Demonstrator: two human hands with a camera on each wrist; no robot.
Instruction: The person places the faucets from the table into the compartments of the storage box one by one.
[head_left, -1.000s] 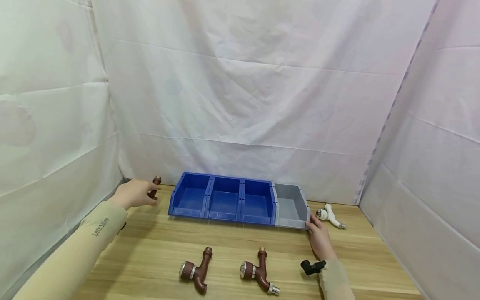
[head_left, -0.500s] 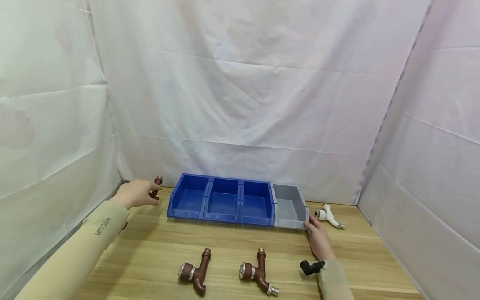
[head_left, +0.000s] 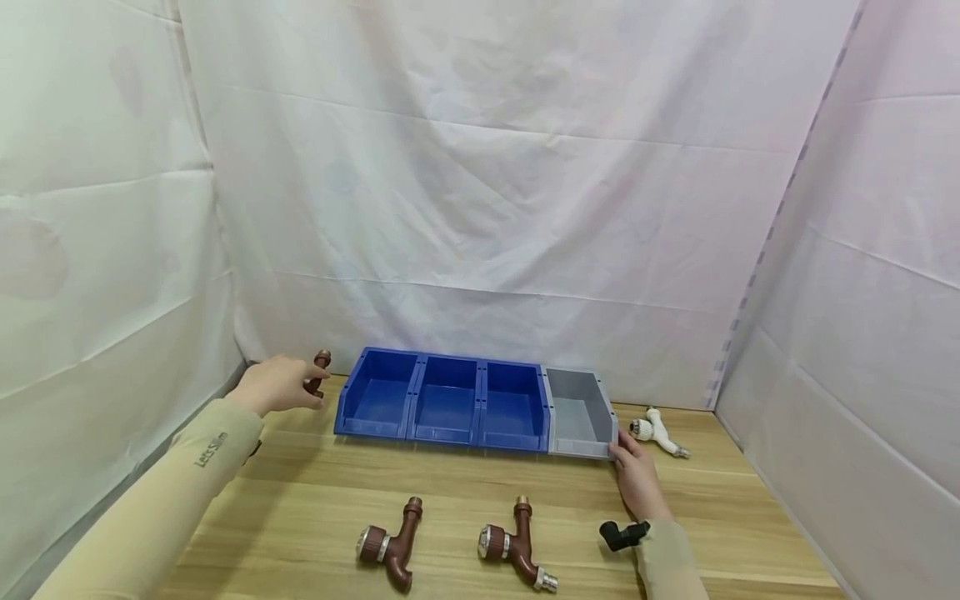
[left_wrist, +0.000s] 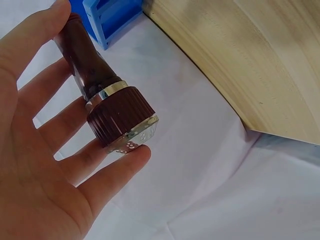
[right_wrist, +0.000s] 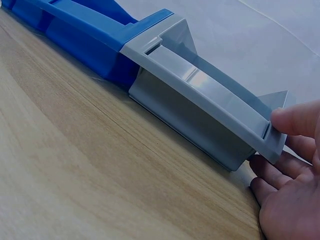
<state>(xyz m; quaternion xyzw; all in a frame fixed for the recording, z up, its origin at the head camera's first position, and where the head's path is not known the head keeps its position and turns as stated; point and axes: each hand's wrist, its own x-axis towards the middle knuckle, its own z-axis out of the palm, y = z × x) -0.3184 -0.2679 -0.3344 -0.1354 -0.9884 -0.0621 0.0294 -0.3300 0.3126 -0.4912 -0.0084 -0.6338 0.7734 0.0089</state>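
White cloth (head_left: 480,183) stands behind the row of bins (head_left: 481,402), and a wooden table (head_left: 450,479) spreads beneath it. At the row's right end is the grey bin (head_left: 581,447), its front corner pinched by the right hand (head_left: 640,479), thumb on the lip and fingers below; a hard tug there could skew the whole row or work the grey bin loose from its blue neighbour. Just beyond the row's left end, the left hand (head_left: 276,385) holds a brown tap (left_wrist: 120,114), thumb at one end, the other fingers fanned along it, one tip against the clear cap. That grip looks light, so the smooth body could roll or slip, or knock the row's end wall if swung right. Two more brown taps (head_left: 521,546) lie before the row, and the smaller white tap (head_left: 660,432) beside its right end, where a stray right-hand knuckle might nudge it.
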